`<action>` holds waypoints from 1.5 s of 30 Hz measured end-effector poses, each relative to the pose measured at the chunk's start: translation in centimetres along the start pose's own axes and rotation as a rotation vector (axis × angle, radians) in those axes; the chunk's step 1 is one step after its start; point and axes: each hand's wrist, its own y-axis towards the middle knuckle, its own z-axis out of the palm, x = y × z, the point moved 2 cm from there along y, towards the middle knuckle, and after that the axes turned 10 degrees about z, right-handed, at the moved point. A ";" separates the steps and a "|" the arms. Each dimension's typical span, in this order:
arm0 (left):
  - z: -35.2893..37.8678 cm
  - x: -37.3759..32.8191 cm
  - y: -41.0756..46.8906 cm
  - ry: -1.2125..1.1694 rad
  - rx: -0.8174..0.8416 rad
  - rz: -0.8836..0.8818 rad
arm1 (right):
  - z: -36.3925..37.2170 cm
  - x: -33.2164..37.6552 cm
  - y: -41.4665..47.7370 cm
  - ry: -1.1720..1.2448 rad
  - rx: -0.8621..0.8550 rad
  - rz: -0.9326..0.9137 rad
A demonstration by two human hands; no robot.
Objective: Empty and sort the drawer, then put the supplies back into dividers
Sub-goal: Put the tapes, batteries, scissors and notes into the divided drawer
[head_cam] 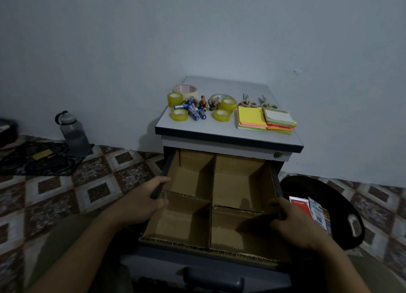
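The left hand grips the dark left rim of the open drawer and the right hand grips its right rim, the brown cardboard dividers lying bare between them. Beyond and above both hands, on the pale cabinet surface, rest yellow tape rolls and loose batteries ahead of the left hand, scissors and bright sticky-note pads ahead of the right. All look light; the batteries will likely roll and suit a scooping handful, the stiff rolls a pinch through the core, the pads a grip on their edges.
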 end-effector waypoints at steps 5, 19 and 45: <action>-0.2 -1.1 0.8 -0.019 0.001 0.023 | -0.5 0.4 0.1 0.056 -0.063 -0.020; -0.1 -4.0 4.1 0.124 -0.038 0.042 | -1.7 2.6 1.7 -0.119 -0.102 0.025; -14.6 -10.0 20.9 0.257 -0.402 0.230 | -15.9 22.1 13.1 -0.010 -0.454 -0.449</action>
